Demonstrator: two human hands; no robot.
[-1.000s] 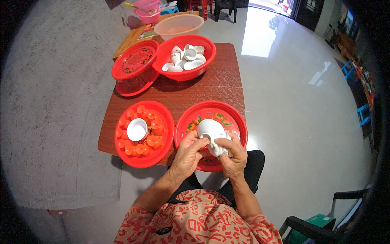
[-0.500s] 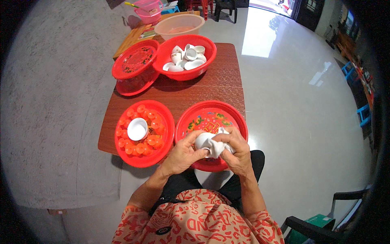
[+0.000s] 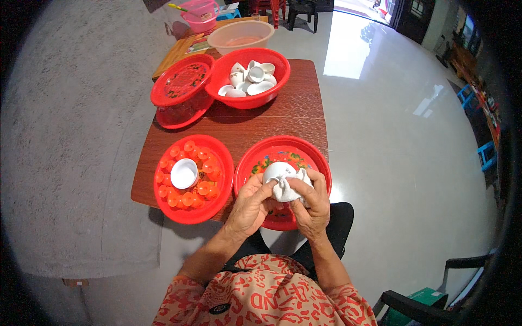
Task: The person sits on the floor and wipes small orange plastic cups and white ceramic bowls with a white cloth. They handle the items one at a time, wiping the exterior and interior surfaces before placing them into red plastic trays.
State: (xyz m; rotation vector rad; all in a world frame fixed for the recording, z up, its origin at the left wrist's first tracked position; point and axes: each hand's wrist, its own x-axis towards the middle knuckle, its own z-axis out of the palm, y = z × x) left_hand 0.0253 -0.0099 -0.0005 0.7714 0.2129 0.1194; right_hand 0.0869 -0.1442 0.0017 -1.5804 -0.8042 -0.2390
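Note:
My left hand (image 3: 251, 202) holds a small white cup (image 3: 274, 173) over a red basin (image 3: 315, 157) at the table's near edge. My right hand (image 3: 310, 204) presses a white cloth (image 3: 291, 189) against the cup. To the left stands a red tray (image 3: 193, 209) with round red bumps, and one white cup (image 3: 184, 173) rests on it. At the far end of the brown table (image 3: 272, 122), a red bowl (image 3: 247, 103) holds several white cups (image 3: 249, 79).
Two stacked red basins (image 3: 179, 92) sit at the table's far left. Behind the table are a beige basin (image 3: 241, 36) and a pink container (image 3: 199, 13) on a wooden board. A dark chair (image 3: 429, 304) stands at lower right on the glossy floor.
My hands turned the cup and shifted the cloth around it, staying over the near red basin. Nothing else on the table moved.

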